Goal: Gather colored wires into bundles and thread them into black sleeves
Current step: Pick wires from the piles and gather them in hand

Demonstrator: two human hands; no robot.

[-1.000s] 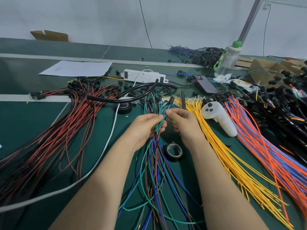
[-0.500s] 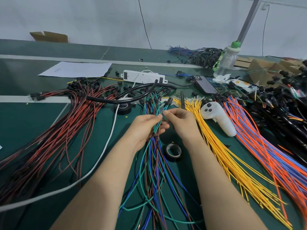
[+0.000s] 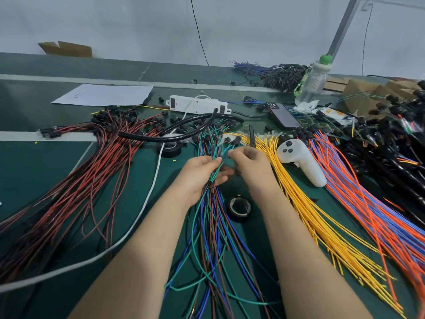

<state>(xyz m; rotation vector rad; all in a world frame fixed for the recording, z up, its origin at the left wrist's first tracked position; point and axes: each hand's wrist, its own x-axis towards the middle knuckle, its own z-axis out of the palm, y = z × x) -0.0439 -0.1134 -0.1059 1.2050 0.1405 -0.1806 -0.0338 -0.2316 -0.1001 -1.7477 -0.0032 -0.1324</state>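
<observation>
A bundle of green, blue and brown wires (image 3: pixel 212 226) runs down the middle of the green table towards me. My left hand (image 3: pixel 202 173) grips a few of these wires near their upper ends. My right hand (image 3: pixel 249 165) pinches a green wire just to the right of the left hand, fingertips almost touching it. A long black sleeve (image 3: pixel 184 127) curves across the table beyond the hands. Small black connectors cap the wire ends above my fingers.
Red and black wires (image 3: pixel 76 180) fan out at left, yellow wires (image 3: pixel 308 210) and orange-blue wires (image 3: pixel 372 203) at right. A black tape roll (image 3: pixel 239 209) lies under my right wrist, another (image 3: pixel 169 148) beyond my left hand. A white controller (image 3: pixel 301 162), a phone (image 3: pixel 282 115), a power strip (image 3: pixel 197 104), a white cable (image 3: pixel 128 233) and a bottle (image 3: pixel 315 79) are nearby.
Both hands have stayed at the wire tops, shifting slightly upward while the fingers work the green wire. The wires on the table lie as before.
</observation>
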